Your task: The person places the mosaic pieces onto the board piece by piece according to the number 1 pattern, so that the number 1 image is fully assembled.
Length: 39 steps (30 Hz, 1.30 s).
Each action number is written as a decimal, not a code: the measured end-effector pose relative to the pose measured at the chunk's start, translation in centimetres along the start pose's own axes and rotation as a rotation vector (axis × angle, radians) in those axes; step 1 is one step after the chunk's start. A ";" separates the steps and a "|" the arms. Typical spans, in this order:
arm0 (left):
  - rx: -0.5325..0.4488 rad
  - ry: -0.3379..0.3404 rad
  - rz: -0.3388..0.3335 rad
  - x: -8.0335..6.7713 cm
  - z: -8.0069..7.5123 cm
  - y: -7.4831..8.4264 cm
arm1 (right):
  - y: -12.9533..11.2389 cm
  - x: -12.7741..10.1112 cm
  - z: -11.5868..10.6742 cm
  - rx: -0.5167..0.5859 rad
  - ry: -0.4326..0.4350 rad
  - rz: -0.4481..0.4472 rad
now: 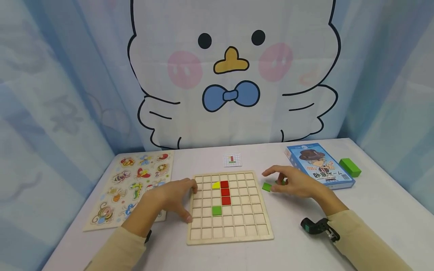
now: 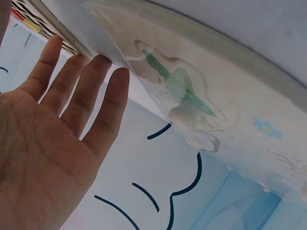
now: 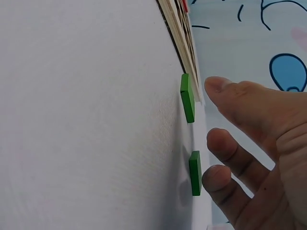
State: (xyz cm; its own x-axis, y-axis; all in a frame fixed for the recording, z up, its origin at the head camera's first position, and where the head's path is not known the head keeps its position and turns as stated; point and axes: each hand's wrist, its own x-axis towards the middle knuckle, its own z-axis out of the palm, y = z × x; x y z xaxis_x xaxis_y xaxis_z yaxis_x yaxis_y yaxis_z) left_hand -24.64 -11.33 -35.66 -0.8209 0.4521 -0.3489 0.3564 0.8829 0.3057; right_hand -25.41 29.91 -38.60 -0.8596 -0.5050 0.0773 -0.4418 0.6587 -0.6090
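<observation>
A wooden grid board (image 1: 239, 221) lies mid-table, with three red tiles (image 1: 225, 192) in a column, a yellow tile (image 1: 216, 185) beside the top one and a green tile (image 1: 217, 210) lower left. My left hand (image 1: 173, 196) rests at the board's left edge, thumb and fingers spread along it; in the left wrist view its fingers (image 2: 103, 115) are fairly straight. To the right of the board my right hand (image 1: 296, 182) hovers low over two loose green tiles, one (image 3: 188, 98) near the thumb, the other (image 3: 195, 173) beside a bent fingertip. Nothing is between its fingers.
A small pattern card (image 1: 232, 160) lies behind the board. On the left is a wooden picture board (image 1: 115, 201) with insects and animals, partly under my left arm. At the back right stand a blue game box (image 1: 318, 165) and a green block (image 1: 350, 167). Curtains surround the table.
</observation>
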 end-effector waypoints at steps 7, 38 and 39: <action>-0.001 -0.003 -0.012 0.0 0.0 0.0 | 0.1 0.1 0.2 -0.010 -0.030 -0.017; 0.013 0.003 -0.034 0.1 0.0 0.2 | -0.1 -0.7 0.2 -0.083 -0.052 0.016; 0.013 0.003 -0.036 0.1 0.0 0.2 | -0.1 -0.8 0.2 -0.083 -0.051 0.017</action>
State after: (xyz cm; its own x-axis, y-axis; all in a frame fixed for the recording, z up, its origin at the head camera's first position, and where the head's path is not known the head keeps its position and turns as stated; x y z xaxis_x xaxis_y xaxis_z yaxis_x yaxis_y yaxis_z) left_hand -24.67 -11.09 -35.64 -0.8348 0.4197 -0.3563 0.3326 0.9002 0.2811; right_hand -24.67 30.13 -38.76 -0.8537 -0.5201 0.0262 -0.4492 0.7100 -0.5423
